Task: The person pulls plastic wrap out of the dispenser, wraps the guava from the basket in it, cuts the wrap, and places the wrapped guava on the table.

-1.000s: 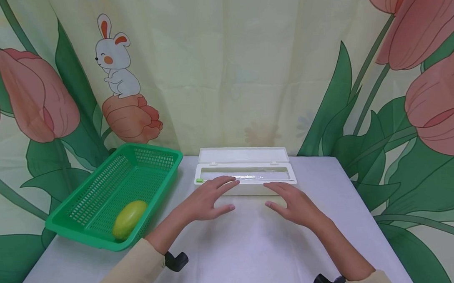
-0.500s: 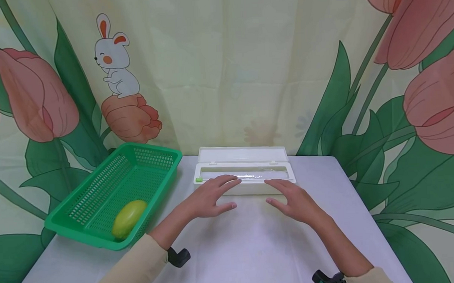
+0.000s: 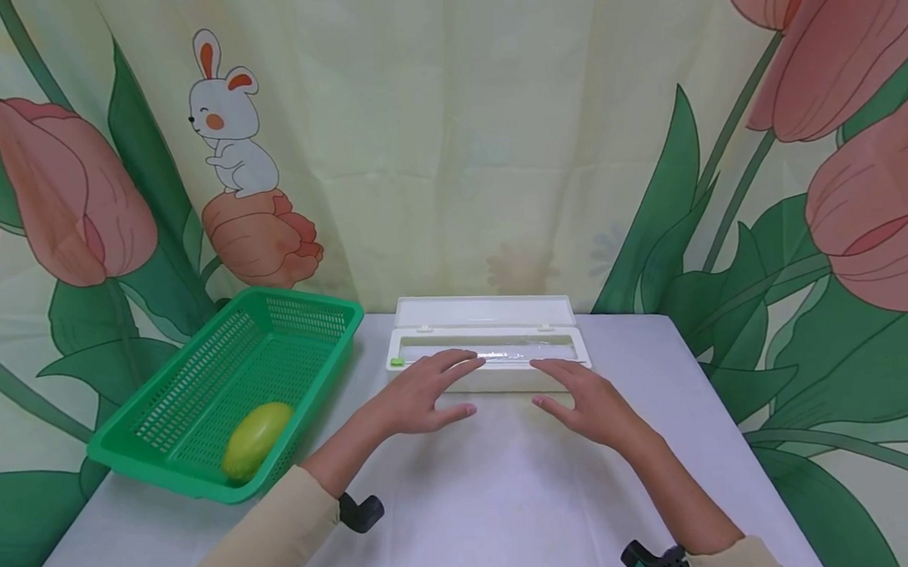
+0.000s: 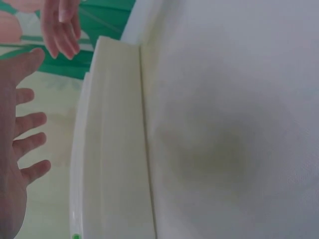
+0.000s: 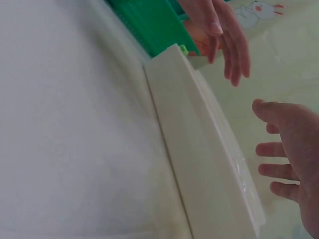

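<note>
A long white cling film dispenser (image 3: pixel 502 380) sits at the back middle of the table, its lid (image 3: pixel 485 311) raised and a roll of clear film (image 3: pixel 516 351) visible inside. A small green slider (image 3: pixel 397 362) marks its left front corner. In front of the box my left hand (image 3: pixel 422 395) hovers with fingers spread, holding nothing. My right hand (image 3: pixel 595 402) hovers likewise near the box's right half. Both wrist views show the fingers apart from the box's white front wall (image 4: pixel 122 139).
To the left stands a green plastic basket (image 3: pixel 164 360) with a yellow-green oval fruit (image 3: pixel 258 440) in its near end. White cloth covers the table (image 3: pixel 500 515). A curtain (image 3: pixel 457 150) printed with tulips and a rabbit hangs behind the table.
My left hand has shifted very slightly right and up. The right hand is almost still, and the box, basket and fruit stay in place.
</note>
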